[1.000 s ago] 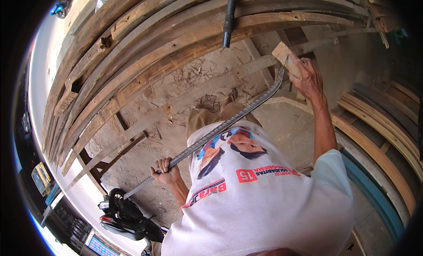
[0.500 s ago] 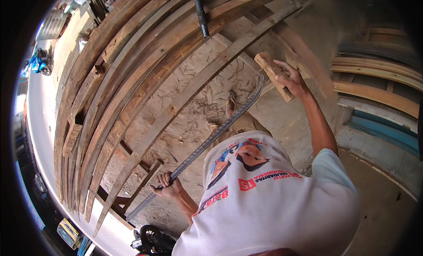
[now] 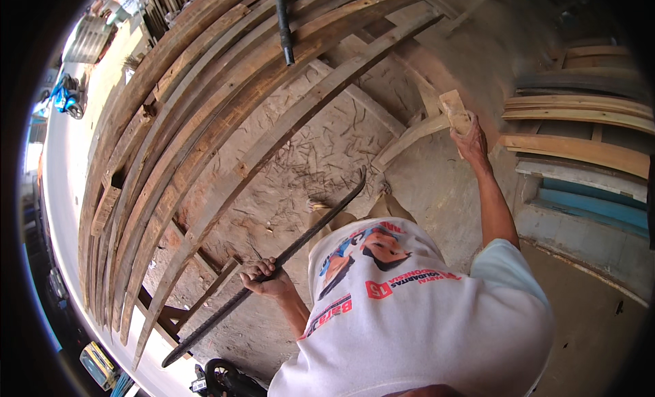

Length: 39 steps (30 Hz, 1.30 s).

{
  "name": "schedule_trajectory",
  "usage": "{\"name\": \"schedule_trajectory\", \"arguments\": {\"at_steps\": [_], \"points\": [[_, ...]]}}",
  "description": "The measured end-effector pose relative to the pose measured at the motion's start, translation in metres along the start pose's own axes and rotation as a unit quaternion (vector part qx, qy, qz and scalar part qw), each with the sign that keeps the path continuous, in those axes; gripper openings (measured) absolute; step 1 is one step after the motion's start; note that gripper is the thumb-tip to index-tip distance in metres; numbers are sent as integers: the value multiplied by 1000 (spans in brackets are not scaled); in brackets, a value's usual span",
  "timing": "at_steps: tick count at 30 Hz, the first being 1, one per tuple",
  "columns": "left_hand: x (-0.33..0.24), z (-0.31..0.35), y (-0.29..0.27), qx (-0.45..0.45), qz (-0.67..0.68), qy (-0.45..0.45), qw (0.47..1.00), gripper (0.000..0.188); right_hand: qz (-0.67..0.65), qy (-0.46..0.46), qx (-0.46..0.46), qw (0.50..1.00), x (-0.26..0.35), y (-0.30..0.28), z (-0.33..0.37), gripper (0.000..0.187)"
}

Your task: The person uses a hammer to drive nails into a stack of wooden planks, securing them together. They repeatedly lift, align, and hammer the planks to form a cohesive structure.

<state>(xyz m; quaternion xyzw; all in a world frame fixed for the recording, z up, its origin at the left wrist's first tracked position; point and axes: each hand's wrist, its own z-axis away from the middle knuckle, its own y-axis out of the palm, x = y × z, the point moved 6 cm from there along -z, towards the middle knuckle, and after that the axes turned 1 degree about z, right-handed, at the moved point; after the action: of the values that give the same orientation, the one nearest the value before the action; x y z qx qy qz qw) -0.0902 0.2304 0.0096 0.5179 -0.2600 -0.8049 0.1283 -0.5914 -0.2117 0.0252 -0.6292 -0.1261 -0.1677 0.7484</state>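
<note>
The left hand (image 3: 267,281) has its fingers curled around the bar (image 3: 308,234), which extends past them both ways, its bent end up and to the right. The right hand (image 3: 470,139) clamps its fingers on the block (image 3: 453,105), whose far end juts beyond them.

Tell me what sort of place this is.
Likely a roadside timber yard: long weathered wooden beams run side by side, more boards sit at right, and a pale road passes at left.
</note>
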Motion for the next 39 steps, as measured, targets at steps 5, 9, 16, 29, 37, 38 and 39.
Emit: {"name": "schedule_trajectory", "arguments": {"at_steps": [5, 9, 16, 29, 37, 38, 39], "points": [[59, 39, 55, 39, -99, 19, 994, 42, 61, -1, 10, 998, -53, -13, -28, 83], [108, 72, 118, 53, -209, 26, 976, 38, 72, -114, -29, 990, -67, 0, -37, 81], [185, 131, 218, 319, -508, -59, 798, 38, -434, -433, 162, 773, 155, -77, 101, 101], [281, 142, 227, 660, -533, 56, 527, 42, -686, -137, 44, 714, 109, -27, 127, 28], [216, -7, 72, 415, -636, -51, 649, 35, -563, 23, -86, 822, 66, 119, 67, 29], [204, -26, 25, 374, -665, -52, 644, 36, -550, 42, -107, 827, 63, 122, 64, 29], [191, -38, -16, 328, -655, -75, 676, 38, -538, 60, -126, 831, 60, 125, 61, 28]]}}
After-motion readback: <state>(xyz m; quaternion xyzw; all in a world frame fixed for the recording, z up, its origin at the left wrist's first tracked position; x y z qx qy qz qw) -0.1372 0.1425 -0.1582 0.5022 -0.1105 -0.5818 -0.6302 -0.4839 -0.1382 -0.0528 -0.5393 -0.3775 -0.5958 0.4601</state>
